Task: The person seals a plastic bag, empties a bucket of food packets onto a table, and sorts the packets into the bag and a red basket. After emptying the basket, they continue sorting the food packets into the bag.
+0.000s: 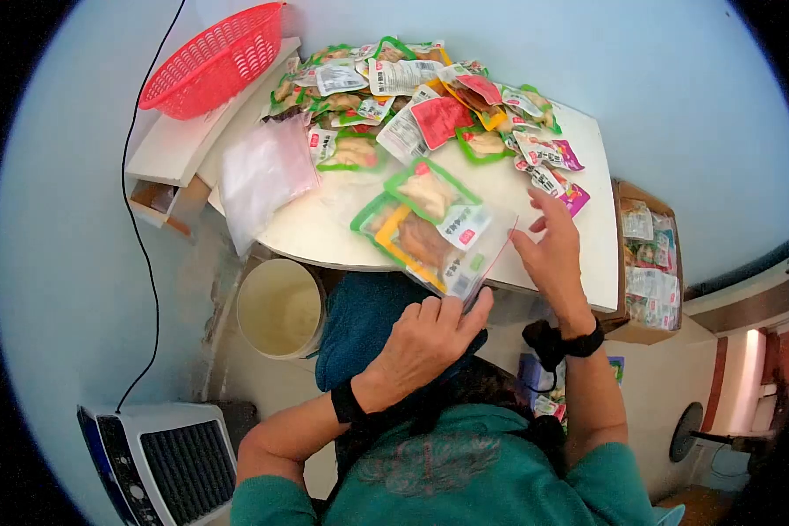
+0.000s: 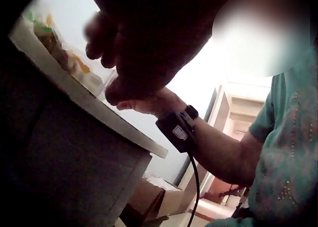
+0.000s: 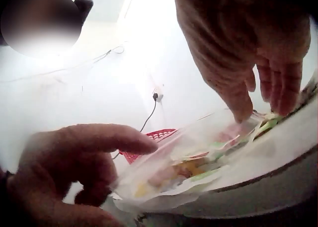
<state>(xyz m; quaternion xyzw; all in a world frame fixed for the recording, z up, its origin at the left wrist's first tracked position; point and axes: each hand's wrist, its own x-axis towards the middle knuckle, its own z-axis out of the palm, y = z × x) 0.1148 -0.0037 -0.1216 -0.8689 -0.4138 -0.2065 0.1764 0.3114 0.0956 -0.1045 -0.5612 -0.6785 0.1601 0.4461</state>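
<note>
A clear plastic bag point(image 1: 493, 254) with a red line along its right side lies at the table's near edge. Inside it show food packets, a green-edged one point(image 1: 425, 191) with pale pieces and a yellow-edged one point(image 1: 421, 241) with a brown piece. My left hand point(image 1: 425, 344) pinches the bag's near corner; in the right wrist view its index finger point(image 3: 117, 137) stretches out over the plastic. At the bag's right side is my right hand point(image 1: 552, 259), thumb tip right at the edge and fingers held apart from the thumb.
A heap of food packets point(image 1: 394, 77) covers the table's point(image 1: 280, 235) back. Clear bags point(image 1: 267, 171) are stacked at left, near a red basket point(image 1: 215, 61). A cardboard box point(image 1: 618, 329) of packets stands at right, a bucket point(image 1: 280, 309) below the table.
</note>
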